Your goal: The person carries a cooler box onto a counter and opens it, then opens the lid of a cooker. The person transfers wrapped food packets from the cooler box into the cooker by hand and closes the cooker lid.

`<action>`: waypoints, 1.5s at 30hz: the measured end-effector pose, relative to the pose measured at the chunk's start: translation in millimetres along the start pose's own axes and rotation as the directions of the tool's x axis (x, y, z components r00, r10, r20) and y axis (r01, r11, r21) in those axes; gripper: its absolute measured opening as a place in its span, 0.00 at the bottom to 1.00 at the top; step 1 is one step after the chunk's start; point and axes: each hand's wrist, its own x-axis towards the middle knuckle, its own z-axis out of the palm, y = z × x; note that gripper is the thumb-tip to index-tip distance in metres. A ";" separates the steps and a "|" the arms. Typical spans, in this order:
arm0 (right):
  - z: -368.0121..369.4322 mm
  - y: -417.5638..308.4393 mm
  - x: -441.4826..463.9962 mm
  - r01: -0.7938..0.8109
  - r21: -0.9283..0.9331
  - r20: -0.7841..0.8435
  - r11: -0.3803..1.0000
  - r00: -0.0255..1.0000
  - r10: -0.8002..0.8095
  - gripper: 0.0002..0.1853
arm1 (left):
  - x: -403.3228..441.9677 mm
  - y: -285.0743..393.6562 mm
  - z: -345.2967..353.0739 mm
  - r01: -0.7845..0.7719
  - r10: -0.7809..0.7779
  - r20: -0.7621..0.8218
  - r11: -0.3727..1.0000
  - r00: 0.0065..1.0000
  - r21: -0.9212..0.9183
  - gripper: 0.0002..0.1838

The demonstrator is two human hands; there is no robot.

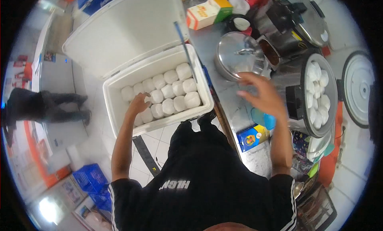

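Note:
Inside the open white cooler box [158,55], white round bundles [168,106] lie in rows. My left hand [139,103] reaches in at the left side, its fingers curled around one of these bundles, which is mostly hidden under it. Over the steel counter, my right hand [263,96] is raised with fingers spread and nothing in them, slightly blurred. Close to its fingertips stands a lidded steel pot [240,53]. Further right, a large open pot [293,97] holds several more white bundles [317,93].
The cooler's raised lid [127,31] leans back behind it. On the counter [227,93] sit a blue-and-yellow packet [253,138], a carton [209,12] and a big pressure cooker [297,23]. Blue crates [91,178] stand lower left. Another person [38,107] stands at far left.

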 end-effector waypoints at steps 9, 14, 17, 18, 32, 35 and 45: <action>285.8 97.4 183.0 0.264 -0.705 0.125 0.658 0.960 -0.251 0.15 | -1.5 -64.6 38.7 -0.074 0.073 0.086 0.997 0.994 0.004 0.26; 378.3 188.1 219.4 0.107 -0.927 -0.010 0.360 0.951 -0.308 0.11 | -4.5 -54.9 -22.9 0.121 -0.002 -0.310 0.923 0.951 0.365 0.30; 407.8 190.6 244.8 -0.075 -0.536 -0.321 0.841 0.939 -0.121 0.13 | 14.4 -122.1 8.5 0.033 0.142 -0.275 0.837 0.951 0.546 0.32; 446.6 222.4 268.7 -0.115 -0.433 -0.346 0.894 0.937 -0.047 0.17 | 12.4 -120.9 3.4 0.025 0.092 -0.220 0.877 0.971 0.479 0.33; -134.6 20.1 -78.3 -0.055 0.110 -0.475 0.992 0.874 0.101 0.34 | 39.1 -55.2 -25.8 -0.049 0.048 -0.046 0.999 0.998 -0.006 0.40; -222.4 102.1 -128.8 -0.556 -0.357 -0.735 0.750 0.663 0.141 0.31 | 27.2 56.4 -29.7 -0.090 0.088 -0.020 0.961 0.996 -0.262 0.38; -296.5 254.5 -128.4 -0.727 -0.607 -0.528 0.322 0.671 0.520 0.29 | 10.5 284.9 -8.6 -0.455 0.547 0.145 0.793 0.824 -0.406 0.38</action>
